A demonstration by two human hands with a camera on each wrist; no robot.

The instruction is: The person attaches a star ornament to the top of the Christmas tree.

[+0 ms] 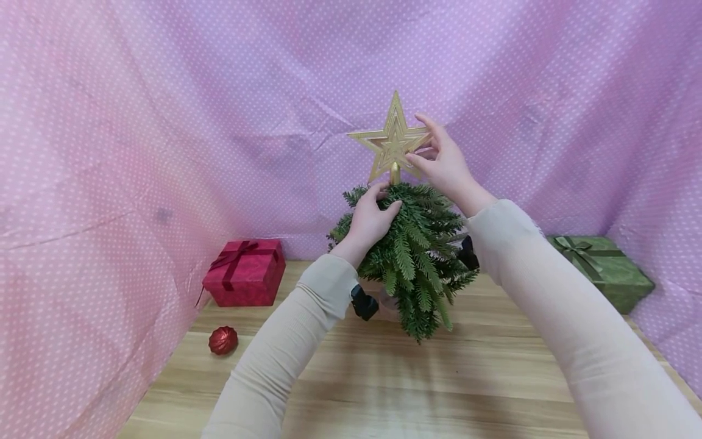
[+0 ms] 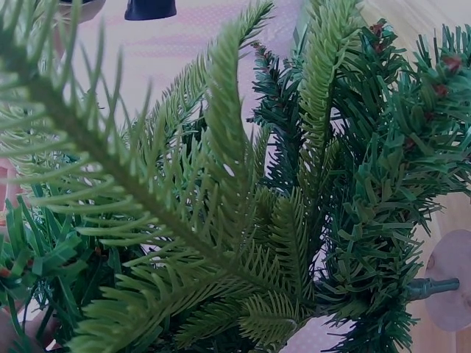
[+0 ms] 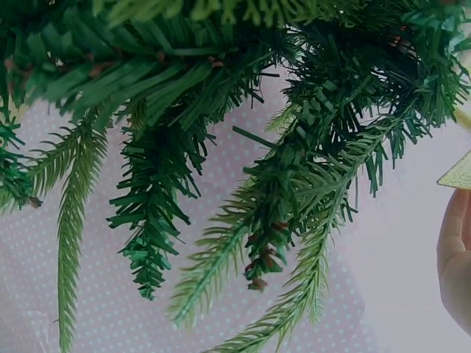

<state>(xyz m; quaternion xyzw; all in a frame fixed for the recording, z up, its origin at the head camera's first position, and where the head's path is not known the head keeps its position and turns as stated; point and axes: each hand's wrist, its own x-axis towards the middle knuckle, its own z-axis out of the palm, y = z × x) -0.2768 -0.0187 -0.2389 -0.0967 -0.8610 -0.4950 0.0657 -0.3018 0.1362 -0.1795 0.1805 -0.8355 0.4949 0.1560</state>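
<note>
A small artificial Christmas tree (image 1: 419,256) stands on the table, with a gold star topper (image 1: 396,131) upright over its tip. My right hand (image 1: 451,166) pinches the star's right side between thumb and fingers. Lower down, my left hand (image 1: 372,221) holds the treetop branches just below the star's gold stem (image 1: 395,173), its thumb and fingers around the greenery. Green branches (image 2: 221,243) fill the left wrist view and mostly hide that hand. In the right wrist view, a gold point of the star and part of the right hand (image 3: 456,257) show at the right edge.
A red gift box (image 1: 247,274) with a dark ribbon sits at the back left, and a red ornament ball (image 1: 223,340) lies in front of it. At the right stands a green gift box (image 1: 603,268). Pink dotted cloth (image 1: 164,122) hangs around the wooden table (image 1: 340,390).
</note>
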